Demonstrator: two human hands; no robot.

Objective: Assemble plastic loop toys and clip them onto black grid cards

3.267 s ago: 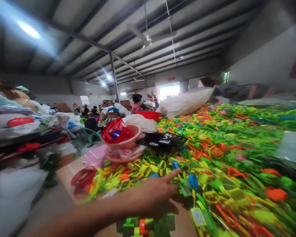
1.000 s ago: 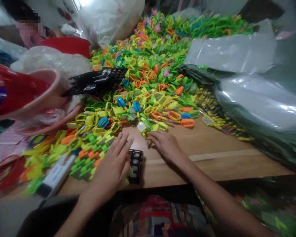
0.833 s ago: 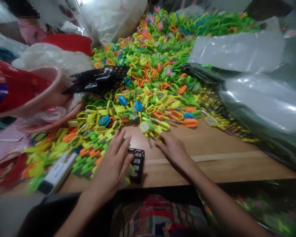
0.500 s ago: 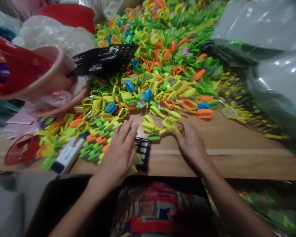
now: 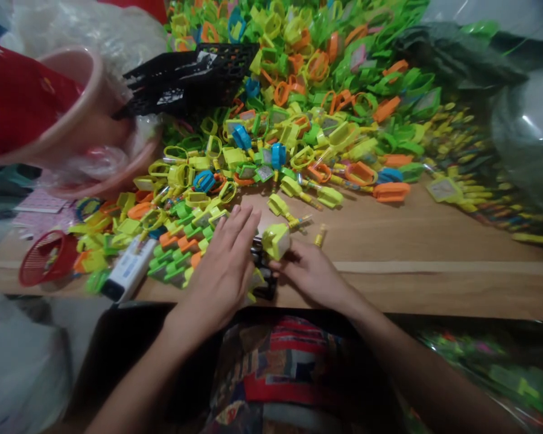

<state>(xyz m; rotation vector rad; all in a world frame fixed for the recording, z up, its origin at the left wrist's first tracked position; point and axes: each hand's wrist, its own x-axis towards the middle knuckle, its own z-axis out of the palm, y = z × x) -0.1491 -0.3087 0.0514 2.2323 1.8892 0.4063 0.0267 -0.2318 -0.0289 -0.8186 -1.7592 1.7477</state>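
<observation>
My left hand point(image 5: 221, 268) lies spread, fingers apart, on a row of green and orange plastic pieces point(image 5: 176, 253) at the table's near edge. My right hand point(image 5: 314, 276) pinches a chunky yellow plastic piece point(image 5: 276, 241) at its fingertips, close to my left hand. Partly hidden between the hands is a small black plastic rack point(image 5: 265, 271). Two loose yellow-green pieces point(image 5: 283, 208) lie just above them on the bare wood. Beyond spreads a large heap of bright plastic clips and rings point(image 5: 298, 102) in yellow, green, orange and blue.
The heap lies on a wooden table point(image 5: 411, 289). A black plastic crate point(image 5: 185, 81) sits on it, beside pink basins point(image 5: 67, 108) holding red plastic. A small red basket point(image 5: 47, 258) and a white box point(image 5: 129, 269) stand at left; dark plastic sheeting lies at right.
My right hand has moved left, bringing the yellow piece to the black rack beside my left hand. The view has tilted lower and closer, and the heap looks larger.
</observation>
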